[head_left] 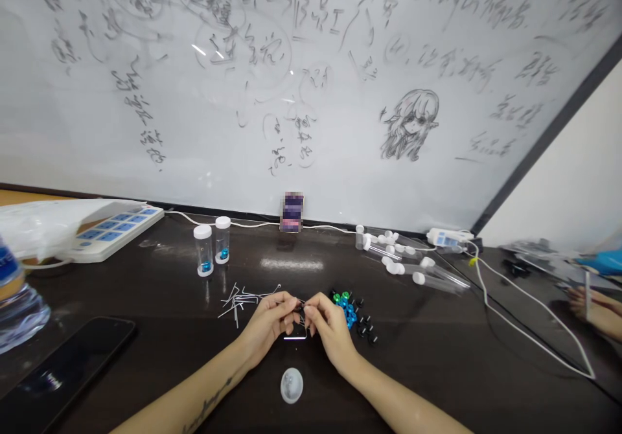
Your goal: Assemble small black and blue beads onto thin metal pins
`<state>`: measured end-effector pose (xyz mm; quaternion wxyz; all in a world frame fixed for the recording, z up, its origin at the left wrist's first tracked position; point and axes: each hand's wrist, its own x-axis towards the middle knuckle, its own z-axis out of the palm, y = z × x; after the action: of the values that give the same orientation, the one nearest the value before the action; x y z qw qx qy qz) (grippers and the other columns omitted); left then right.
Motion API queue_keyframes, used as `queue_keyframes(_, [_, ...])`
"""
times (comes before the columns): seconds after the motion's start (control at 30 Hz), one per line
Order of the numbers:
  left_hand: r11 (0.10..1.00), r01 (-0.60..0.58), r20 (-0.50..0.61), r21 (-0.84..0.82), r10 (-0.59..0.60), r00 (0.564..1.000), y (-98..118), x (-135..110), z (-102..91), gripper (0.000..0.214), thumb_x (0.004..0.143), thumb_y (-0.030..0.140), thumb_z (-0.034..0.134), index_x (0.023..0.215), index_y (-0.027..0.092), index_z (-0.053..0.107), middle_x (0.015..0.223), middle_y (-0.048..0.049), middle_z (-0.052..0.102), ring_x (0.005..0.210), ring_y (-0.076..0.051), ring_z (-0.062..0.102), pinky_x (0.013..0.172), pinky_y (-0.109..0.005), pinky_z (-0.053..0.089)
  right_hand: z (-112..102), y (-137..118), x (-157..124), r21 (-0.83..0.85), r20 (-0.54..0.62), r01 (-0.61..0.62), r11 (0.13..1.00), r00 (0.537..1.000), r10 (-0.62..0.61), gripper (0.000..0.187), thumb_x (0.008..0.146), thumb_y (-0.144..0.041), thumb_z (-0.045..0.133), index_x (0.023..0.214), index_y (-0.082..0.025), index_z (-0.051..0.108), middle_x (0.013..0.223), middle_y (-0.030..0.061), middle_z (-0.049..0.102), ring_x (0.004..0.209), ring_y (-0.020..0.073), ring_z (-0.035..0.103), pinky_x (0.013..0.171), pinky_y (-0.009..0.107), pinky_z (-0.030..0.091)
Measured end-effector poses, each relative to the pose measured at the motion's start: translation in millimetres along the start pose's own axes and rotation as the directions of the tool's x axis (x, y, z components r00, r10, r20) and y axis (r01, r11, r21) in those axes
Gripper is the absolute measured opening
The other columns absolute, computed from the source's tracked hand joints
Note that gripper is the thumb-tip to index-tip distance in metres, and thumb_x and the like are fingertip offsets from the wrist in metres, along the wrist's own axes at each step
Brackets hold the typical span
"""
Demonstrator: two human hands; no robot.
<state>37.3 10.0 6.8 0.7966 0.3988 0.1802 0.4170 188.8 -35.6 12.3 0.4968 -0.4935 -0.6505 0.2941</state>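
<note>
My left hand (266,324) and my right hand (333,330) meet over the middle of the table, fingertips pinched together. Between them is a small black part (300,308), mostly covered by the fingers, so its kind is unclear. Just below the fingertips a bent metal hex key (295,338) shows. Left of my left hand lies a loose pile of hex keys (238,300). Beside my right hand are blue metal pieces (348,314), green ones (345,296) and several black screws (365,325). A round white cap (291,385) sits nearer to me, between my forearms.
Two clear tubes with white lids (203,251) stand at the back left, blue pieces inside. More clear tubes and caps (393,252) lie back right. A phone (68,372), bottle (19,304), power strip (116,233) and white cable (529,343) flank the table. Another person's hand (600,311) shows far right.
</note>
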Motion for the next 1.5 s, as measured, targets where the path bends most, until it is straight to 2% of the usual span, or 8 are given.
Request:
queue_keyframes(0.1, [1.000, -0.020, -0.012, -0.017, 0.020, 1.000, 0.8, 0.6, 0.0, 0.016, 0.078, 0.027, 0.066, 0.073, 0.011, 0.064, 0.055, 0.0000, 0.054, 0.046, -0.005, 0.041, 0.046, -0.016, 0.033, -0.5, -2.8, -0.4, -0.100, -0.047, 0.084, 0.992, 0.995, -0.089, 0.006, 0.085, -0.025, 0.060, 0.084, -0.019, 0.058, 0.070, -0.0013, 0.056, 0.060, 0.0133, 0.051, 0.057, 0.023, 0.039])
queue_keyframes(0.2, [1.000, -0.021, -0.008, -0.022, 0.021, 1.000, 0.9, 0.8, -0.5, 0.017, 0.079, 0.028, 0.066, 0.072, 0.012, 0.064, 0.055, 0.0009, 0.052, 0.046, -0.005, 0.039, 0.045, -0.016, 0.031, -1.1, -4.0, -0.1, -0.147, -0.055, 0.153, 0.977, 0.985, -0.163, 0.005, 0.082, -0.023, 0.063, 0.083, -0.019, 0.061, 0.079, 0.0006, 0.057, 0.066, 0.0143, 0.051, 0.061, 0.024, 0.040])
queue_keyframes(0.47, [1.000, -0.011, 0.000, -0.006, 0.011, 1.000, 0.5, 0.0, -0.7, 0.017, 0.079, 0.028, 0.065, 0.075, 0.011, 0.064, 0.055, -0.0001, 0.054, 0.047, -0.005, 0.041, 0.046, -0.016, 0.033, -0.7, 0.7, 1.2, -0.008, -0.009, 0.017, 1.000, 1.000, -0.018, 0.011, 0.088, -0.028, 0.056, 0.084, -0.018, 0.058, 0.062, -0.0034, 0.056, 0.054, 0.0120, 0.052, 0.053, 0.022, 0.039])
queue_keyframes(0.8, [0.999, -0.047, -0.039, -0.006, 0.047, 0.998, 2.2, -1.5, 2.2, 0.014, 0.078, 0.025, 0.067, 0.073, 0.012, 0.064, 0.063, -0.0025, 0.058, 0.061, -0.011, 0.054, 0.054, -0.019, 0.041, -0.4, -0.4, 2.6, -0.016, -0.074, 0.061, 0.998, 0.995, -0.062, 0.010, 0.090, -0.026, 0.052, 0.096, -0.020, 0.058, 0.077, 0.0003, 0.058, 0.072, 0.0161, 0.056, 0.066, 0.025, 0.043])
queue_keyframes(1.0, [0.999, -0.052, -0.046, -0.007, 0.052, 0.998, 4.2, -2.6, 3.6, 0.014, 0.078, 0.025, 0.066, 0.072, 0.012, 0.064, 0.061, -0.0019, 0.058, 0.054, -0.008, 0.049, 0.055, -0.019, 0.041, 0.0, -0.8, 3.8, -0.048, -0.100, 0.144, 0.988, 0.984, -0.148, 0.008, 0.086, -0.018, 0.055, 0.092, -0.020, 0.059, 0.087, 0.0023, 0.058, 0.079, 0.0170, 0.057, 0.071, 0.027, 0.045])
queue_keyframes(1.27, [0.999, -0.050, -0.036, -0.012, 0.050, 0.998, 0.7, 0.1, -0.2, 0.014, 0.078, 0.026, 0.067, 0.073, 0.012, 0.065, 0.062, -0.0027, 0.060, 0.059, -0.010, 0.053, 0.054, -0.019, 0.041, -2.0, 1.2, 4.1, -0.018, -0.098, 0.088, 0.996, 0.991, -0.090, 0.008, 0.083, -0.019, 0.060, 0.091, -0.020, 0.063, 0.080, 0.0014, 0.060, 0.070, 0.0159, 0.059, 0.065, 0.026, 0.046])
queue_keyframes(1.4, [0.999, -0.038, -0.020, -0.002, 0.038, 0.999, -0.3, 0.5, -1.6, 0.014, 0.078, 0.026, 0.067, 0.075, 0.012, 0.065, 0.062, -0.0032, 0.061, 0.057, -0.009, 0.053, 0.055, -0.019, 0.042, -0.5, 2.2, 3.7, 0.116, -0.080, 0.026, 0.993, 0.997, -0.017, 0.011, 0.085, -0.022, 0.059, 0.095, -0.020, 0.060, 0.076, 0.0006, 0.062, 0.063, 0.0149, 0.060, 0.059, 0.025, 0.048])
queue_keyframes(1.5, [0.999, -0.036, -0.008, 0.017, 0.036, 0.999, -0.3, 0.0, -1.7, 0.015, 0.078, 0.026, 0.066, 0.075, 0.012, 0.065, 0.062, -0.0037, 0.061, 0.059, -0.010, 0.054, 0.055, -0.020, 0.042, 1.4, 2.6, 3.5, 0.185, -0.061, 0.008, 0.983, 0.998, 0.003, 0.008, 0.085, -0.026, 0.058, 0.087, -0.019, 0.059, 0.065, -0.0009, 0.061, 0.058, 0.0143, 0.060, 0.055, 0.023, 0.048])
